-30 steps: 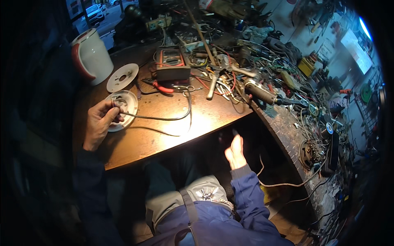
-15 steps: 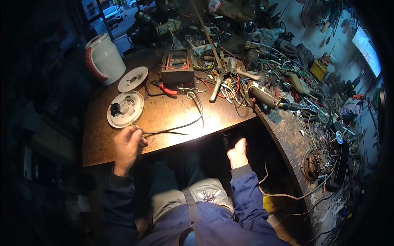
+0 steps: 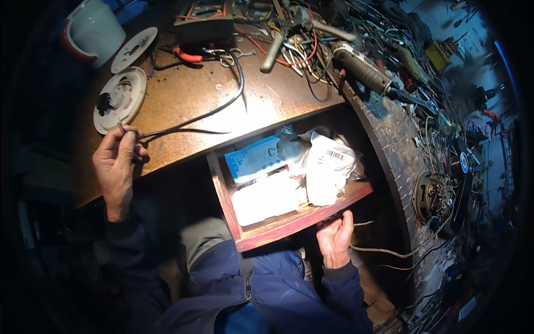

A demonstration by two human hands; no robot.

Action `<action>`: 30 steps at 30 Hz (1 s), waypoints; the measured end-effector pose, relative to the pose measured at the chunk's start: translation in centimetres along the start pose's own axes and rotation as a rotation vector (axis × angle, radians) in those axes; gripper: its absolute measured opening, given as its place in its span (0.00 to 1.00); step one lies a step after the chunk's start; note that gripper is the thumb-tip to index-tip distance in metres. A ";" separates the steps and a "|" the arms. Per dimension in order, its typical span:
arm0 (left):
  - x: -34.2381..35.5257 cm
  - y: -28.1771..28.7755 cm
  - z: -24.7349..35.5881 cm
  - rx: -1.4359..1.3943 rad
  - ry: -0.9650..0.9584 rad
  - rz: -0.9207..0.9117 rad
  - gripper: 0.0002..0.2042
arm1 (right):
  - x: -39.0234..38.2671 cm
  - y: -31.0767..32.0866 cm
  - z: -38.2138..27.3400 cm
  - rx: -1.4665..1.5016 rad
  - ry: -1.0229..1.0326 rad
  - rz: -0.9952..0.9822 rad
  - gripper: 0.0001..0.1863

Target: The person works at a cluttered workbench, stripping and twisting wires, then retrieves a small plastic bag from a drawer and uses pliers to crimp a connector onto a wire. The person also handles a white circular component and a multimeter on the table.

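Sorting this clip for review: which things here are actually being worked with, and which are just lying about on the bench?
In hand:
left hand pinching the black cable
right hand on the front of the open wooden drawer
round white base plate, beside the cable end

Lying about:
white kettle
multimeter
red-handled pliers
white disc

Dark blue jacket with long sleeves and front zip, grey trousers, bare hands.

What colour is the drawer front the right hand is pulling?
Red-brown drawer front, gripped by the right hand; head view.
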State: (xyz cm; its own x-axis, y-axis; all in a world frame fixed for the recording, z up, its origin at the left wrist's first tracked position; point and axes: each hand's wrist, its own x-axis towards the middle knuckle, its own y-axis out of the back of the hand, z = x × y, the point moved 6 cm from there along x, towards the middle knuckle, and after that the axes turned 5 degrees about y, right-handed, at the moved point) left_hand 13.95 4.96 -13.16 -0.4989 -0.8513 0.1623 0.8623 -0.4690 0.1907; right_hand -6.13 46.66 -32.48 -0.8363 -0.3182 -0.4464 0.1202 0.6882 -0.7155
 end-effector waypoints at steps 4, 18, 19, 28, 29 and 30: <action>-0.2 0.3 0.1 0.027 -0.024 -0.008 0.08 | -2.1 1.4 -0.7 0.013 -0.034 0.053 0.23; -0.5 0.0 0.1 0.136 -0.040 0.033 0.10 | -3.1 4.1 -2.9 -0.431 0.086 0.096 0.15; -0.5 0.1 0.2 0.133 -0.042 0.042 0.10 | -3.3 5.2 -3.9 -0.767 0.045 0.108 0.11; -0.4 0.2 0.0 0.083 -0.009 0.011 0.10 | -6.1 -14.9 -6.5 -1.658 0.575 -0.703 0.11; -0.5 0.1 0.1 0.081 -0.033 0.027 0.10 | -5.0 -16.8 -5.9 -1.747 0.718 -0.832 0.13; -0.6 0.4 0.3 0.060 -0.023 0.017 0.10 | -4.0 -19.0 -5.1 -1.828 0.861 -0.974 0.17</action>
State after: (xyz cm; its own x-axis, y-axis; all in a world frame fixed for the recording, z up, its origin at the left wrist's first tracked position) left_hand 14.58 5.33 -12.93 -0.4868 -0.8530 0.1881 0.8643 -0.4390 0.2455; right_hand -7.78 38.19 -14.29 -0.3353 -0.9067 0.2559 -0.3911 0.3811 0.8377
